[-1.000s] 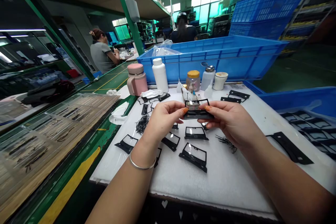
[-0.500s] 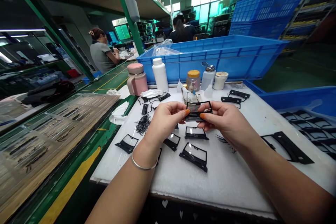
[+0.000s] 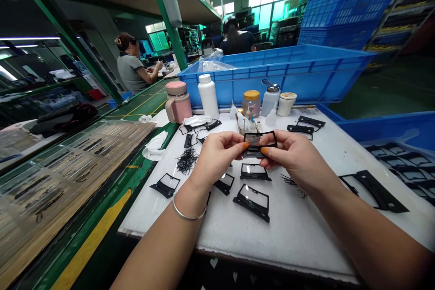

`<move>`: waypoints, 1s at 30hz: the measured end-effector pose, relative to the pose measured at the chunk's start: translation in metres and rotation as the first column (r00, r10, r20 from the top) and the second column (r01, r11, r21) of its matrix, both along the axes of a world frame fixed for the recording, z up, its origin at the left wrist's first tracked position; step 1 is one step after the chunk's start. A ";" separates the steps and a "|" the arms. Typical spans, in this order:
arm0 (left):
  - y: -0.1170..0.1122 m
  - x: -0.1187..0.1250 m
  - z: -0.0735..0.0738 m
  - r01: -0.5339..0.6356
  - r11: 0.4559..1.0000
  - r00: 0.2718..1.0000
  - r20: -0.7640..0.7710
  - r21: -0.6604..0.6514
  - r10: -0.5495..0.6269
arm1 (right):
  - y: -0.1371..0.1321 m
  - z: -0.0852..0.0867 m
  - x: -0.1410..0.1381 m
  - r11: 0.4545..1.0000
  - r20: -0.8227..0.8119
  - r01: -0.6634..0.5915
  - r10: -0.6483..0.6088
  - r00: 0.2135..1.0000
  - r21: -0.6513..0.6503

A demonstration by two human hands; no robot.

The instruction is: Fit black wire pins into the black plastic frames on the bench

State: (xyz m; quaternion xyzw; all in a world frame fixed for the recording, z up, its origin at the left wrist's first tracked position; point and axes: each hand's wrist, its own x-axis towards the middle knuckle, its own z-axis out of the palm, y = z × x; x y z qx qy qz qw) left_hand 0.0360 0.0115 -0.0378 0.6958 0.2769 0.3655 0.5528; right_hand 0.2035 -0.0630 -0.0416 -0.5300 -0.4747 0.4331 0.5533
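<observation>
Foam-covered desk (image 3: 288, 231) before you, black film frame (image 3: 260, 144) held above it, long axis side to side, your left hand (image 3: 217, 156) and right hand (image 3: 292, 159) pinching its short ends, fingers narrow, more frames (image 3: 252, 202) below

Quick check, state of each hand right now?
Left hand: closed, pinching the black frame at its left end.
Right hand: closed, pinching the same frame's right end.

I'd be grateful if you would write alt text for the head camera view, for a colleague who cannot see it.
Two bare hands, a left hand and a right hand, hold a thin black frame by its edges above a white foam sheet scattered with similar frames. Behind it stand a white bottle and a large blue crate.
</observation>
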 end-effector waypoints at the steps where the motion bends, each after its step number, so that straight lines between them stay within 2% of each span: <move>1: 0.000 0.000 0.000 0.000 1.000 1.000 0.003 -0.006 0.000 | 0.000 0.000 0.000 1.000 -0.003 0.000 0.000 1.000 0.001; 8: 0.000 0.000 0.001 0.000 0.999 0.999 0.044 -0.048 0.002 | 0.003 -0.002 0.003 0.999 -0.078 -0.043 0.041 0.996 -0.024; 22: 0.001 -0.001 0.000 0.000 0.999 0.999 0.039 -0.036 0.002 | 0.002 -0.004 0.002 1.000 -0.060 -0.022 0.020 0.998 -0.023; 26: 0.001 -0.002 -0.001 0.004 1.000 0.999 0.043 -0.023 -0.003 | 0.001 -0.002 0.002 0.998 -0.061 -0.049 0.046 0.997 -0.035; 28: 0.003 -0.006 0.001 -0.015 1.000 0.998 0.053 -0.002 0.015 | 0.001 -0.001 0.004 0.997 -0.058 -0.076 0.074 0.996 -0.030; 30: 0.008 -0.016 0.005 -0.085 0.996 0.993 0.084 0.019 0.083 | 0.003 0.000 0.007 0.998 -0.058 -0.063 0.062 0.996 -0.021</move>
